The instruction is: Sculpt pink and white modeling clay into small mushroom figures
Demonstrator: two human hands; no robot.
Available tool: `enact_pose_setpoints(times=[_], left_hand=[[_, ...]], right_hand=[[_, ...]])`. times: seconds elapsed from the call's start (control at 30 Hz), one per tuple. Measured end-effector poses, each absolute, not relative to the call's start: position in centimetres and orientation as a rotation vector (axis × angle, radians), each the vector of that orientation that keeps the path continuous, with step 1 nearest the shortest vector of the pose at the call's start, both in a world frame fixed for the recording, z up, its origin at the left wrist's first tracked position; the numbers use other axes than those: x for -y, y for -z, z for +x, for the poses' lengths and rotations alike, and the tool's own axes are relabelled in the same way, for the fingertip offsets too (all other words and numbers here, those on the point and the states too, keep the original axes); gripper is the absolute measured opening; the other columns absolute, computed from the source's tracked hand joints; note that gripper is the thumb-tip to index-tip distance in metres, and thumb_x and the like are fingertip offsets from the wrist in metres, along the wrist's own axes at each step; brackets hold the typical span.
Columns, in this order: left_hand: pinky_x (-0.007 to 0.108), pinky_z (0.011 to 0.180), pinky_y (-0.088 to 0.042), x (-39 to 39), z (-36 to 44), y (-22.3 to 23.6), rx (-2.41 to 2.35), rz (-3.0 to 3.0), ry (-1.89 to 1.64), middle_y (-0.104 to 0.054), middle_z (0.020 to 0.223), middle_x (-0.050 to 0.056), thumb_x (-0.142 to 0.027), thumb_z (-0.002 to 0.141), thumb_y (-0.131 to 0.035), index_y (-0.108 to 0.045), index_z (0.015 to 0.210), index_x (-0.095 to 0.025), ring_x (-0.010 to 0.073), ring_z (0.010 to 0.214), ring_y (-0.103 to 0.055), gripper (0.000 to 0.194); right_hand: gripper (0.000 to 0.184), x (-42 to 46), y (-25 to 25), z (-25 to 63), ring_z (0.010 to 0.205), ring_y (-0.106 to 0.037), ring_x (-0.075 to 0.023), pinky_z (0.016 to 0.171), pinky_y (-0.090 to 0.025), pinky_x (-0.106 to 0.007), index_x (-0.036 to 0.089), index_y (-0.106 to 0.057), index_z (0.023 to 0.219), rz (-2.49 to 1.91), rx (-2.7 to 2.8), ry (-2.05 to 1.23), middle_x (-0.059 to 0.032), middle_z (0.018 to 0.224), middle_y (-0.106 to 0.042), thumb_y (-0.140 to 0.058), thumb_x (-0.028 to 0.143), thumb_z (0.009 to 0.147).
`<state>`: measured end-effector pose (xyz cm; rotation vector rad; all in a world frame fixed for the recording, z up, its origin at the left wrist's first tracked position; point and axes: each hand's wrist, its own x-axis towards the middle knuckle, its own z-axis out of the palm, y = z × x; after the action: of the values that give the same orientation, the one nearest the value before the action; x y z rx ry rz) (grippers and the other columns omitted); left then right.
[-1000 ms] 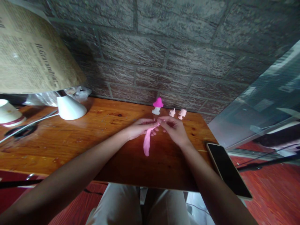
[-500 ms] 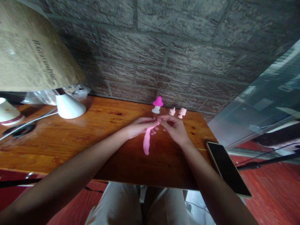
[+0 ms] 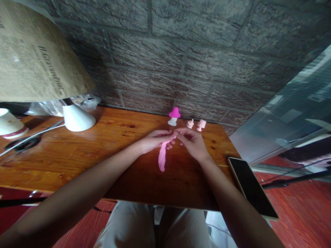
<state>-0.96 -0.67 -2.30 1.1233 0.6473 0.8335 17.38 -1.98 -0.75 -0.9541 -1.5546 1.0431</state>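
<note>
Remotely, I pinched a pink strip (image 3: pixel 162 160) with left hand (image 3: pixel 152 142) and right hand (image 3: pixel 193 142); a cup (image 3: pixel 9 124) stood well left of both.

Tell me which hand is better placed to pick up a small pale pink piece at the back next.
Right, probably: the right hand is nearer the pale pink pieces, with the left hand farther across. Both hold the pink strip, so the right would first need to let go.
</note>
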Motion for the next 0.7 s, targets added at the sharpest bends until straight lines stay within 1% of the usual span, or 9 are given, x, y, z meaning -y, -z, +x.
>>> enact_pose_setpoints(times=[0.23,0.47,0.7], left_hand=[[0.028,0.069,-0.048,0.65,-0.99,2.23,-0.648,1.099,-0.829,-0.070,0.079,0.005,-0.044,0.063,-0.089,-0.073,0.094,-0.011,0.0129,0.070,-0.063,0.047],[0.029,0.069,-0.049,0.70,-0.98,2.30,-0.677,1.094,-0.813,-0.071,0.080,0.006,-0.047,0.063,-0.089,-0.074,0.093,-0.011,0.0136,0.070,-0.064,0.049],[0.029,0.070,-0.048,0.63,-0.96,2.38,-0.633,1.127,-0.824,-0.071,0.082,0.007,-0.044,0.068,-0.086,-0.073,0.093,-0.010,0.0126,0.070,-0.063,0.044]], right_hand=[[0.032,1.79,0.90,17.53,0.063,-0.060,-0.0113,0.053,-0.049,-0.024,0.019,-0.076,0.091,-0.940,1.573,-1.029,-0.0041,0.087,-0.075,-0.078,0.047,0.076],[0.032,1.89,0.90,17.39,0.063,-0.061,-0.0115,0.052,-0.049,-0.023,0.019,-0.076,0.090,-0.950,1.545,-1.042,-0.0040,0.087,-0.075,-0.079,0.047,0.074],[0.032,1.96,0.93,17.27,0.062,-0.060,-0.0113,0.052,-0.049,-0.024,0.019,-0.076,0.090,-0.939,1.549,-1.033,-0.0042,0.086,-0.075,-0.078,0.048,0.075]])
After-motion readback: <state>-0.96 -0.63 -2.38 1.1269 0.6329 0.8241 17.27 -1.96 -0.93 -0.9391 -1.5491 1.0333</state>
